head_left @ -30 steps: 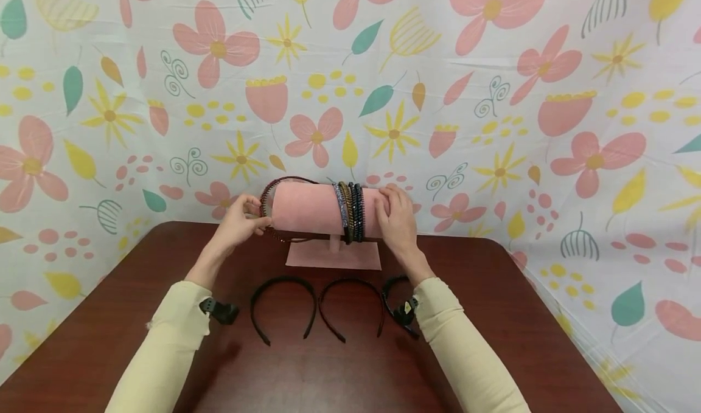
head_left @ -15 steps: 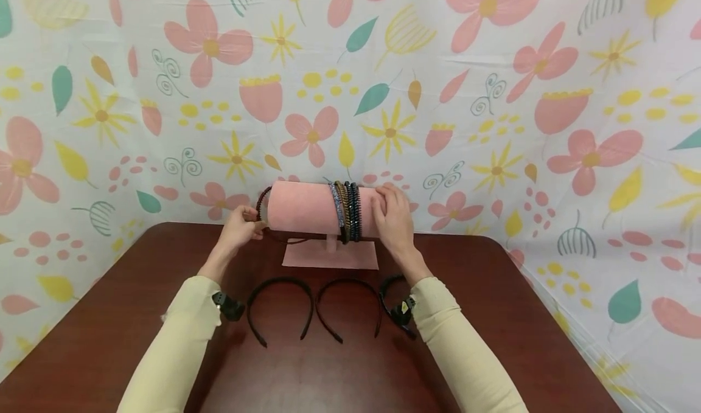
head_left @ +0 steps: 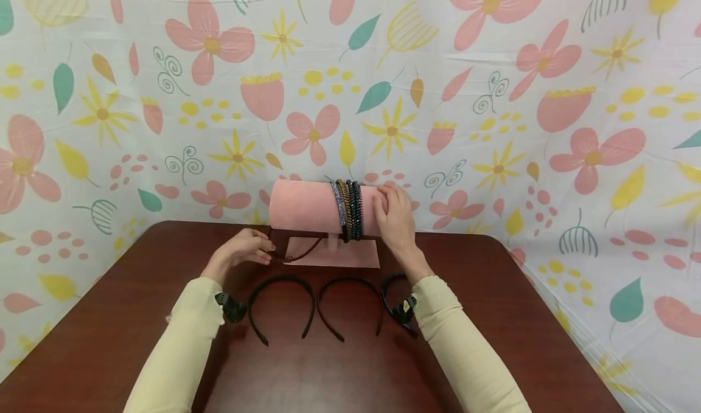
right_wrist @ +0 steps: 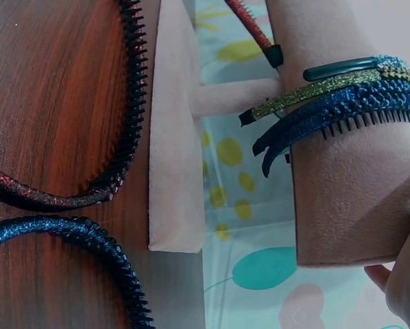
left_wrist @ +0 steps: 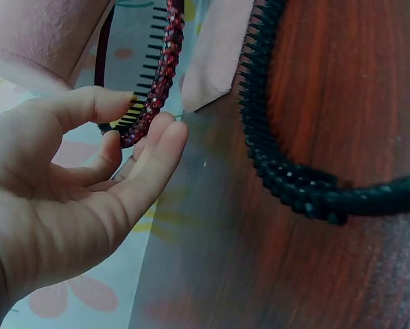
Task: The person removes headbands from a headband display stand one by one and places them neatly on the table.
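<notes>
My left hand [head_left: 241,252] pinches a dark red beaded headband [left_wrist: 165,65] with comb teeth, between thumb and fingers. It is low by the left end of a pink roll-shaped headband stand [head_left: 303,205]; one arm of the band reaches in front of the stand's base [head_left: 356,258]. Around the roll, right of its middle, sit several headbands [head_left: 355,209] in silvery blue, gold and dark blue. My right hand [head_left: 397,218] grips the roll's right end, fingers over the top and thumb at the front. In the right wrist view most of that hand is cut off.
On the dark wooden table [head_left: 350,376], a black headband [head_left: 282,278], a dark red headband [head_left: 350,278] and a blue headband [head_left: 385,288] lie in a row before the stand. The right wrist partly covers the blue one. A flowered cloth [head_left: 383,66] hangs close behind.
My left hand has lowered with the red headband, which went from around the roll's left end to below it. The right hand stays on the roll.
</notes>
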{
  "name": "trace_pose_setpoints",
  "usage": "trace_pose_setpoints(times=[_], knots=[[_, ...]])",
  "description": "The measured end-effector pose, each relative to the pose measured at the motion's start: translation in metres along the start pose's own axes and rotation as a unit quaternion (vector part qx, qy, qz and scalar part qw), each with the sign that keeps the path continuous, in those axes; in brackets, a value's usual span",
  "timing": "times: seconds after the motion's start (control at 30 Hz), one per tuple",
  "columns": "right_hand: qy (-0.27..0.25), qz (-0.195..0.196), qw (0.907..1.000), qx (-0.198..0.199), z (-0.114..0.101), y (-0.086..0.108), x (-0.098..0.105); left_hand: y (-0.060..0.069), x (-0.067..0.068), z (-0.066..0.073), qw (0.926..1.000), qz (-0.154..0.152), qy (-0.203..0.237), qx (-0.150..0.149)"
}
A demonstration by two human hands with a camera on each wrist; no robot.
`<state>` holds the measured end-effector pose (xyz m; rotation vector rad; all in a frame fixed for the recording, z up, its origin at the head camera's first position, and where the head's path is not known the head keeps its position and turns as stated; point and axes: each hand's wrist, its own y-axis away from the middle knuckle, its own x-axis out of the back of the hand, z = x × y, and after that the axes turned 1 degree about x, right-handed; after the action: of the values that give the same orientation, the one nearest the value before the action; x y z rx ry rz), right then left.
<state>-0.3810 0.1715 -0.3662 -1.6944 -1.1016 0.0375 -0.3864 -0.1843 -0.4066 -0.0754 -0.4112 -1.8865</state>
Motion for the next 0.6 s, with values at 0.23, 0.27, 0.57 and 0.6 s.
trace_pose_setpoints(times=[0.23, 0.27, 0.57, 0.6], knots=[[0.002, -0.004, 1.0000, -0.008, 0.002, 0.001, 0.000, -0.001, -0.010, 0.006, 0.9990, 0.009, -0.044, -0.006], [0.003, -0.003, 1.0000, -0.009, 0.002, 0.001, 0.000, 0.000, -0.010, 0.008, 0.9985, 0.013, -0.054, -0.006], [0.003, -0.005, 1.0000, -0.005, 0.001, -0.001, 0.000, 0.019, 0.017, -0.005, 0.9805, 0.072, -0.183, -0.005], [0.002, -0.004, 1.0000, -0.004, 0.001, -0.001, 0.001, 0.022, 0.022, -0.008, 0.9806, 0.078, -0.180, -0.002]])
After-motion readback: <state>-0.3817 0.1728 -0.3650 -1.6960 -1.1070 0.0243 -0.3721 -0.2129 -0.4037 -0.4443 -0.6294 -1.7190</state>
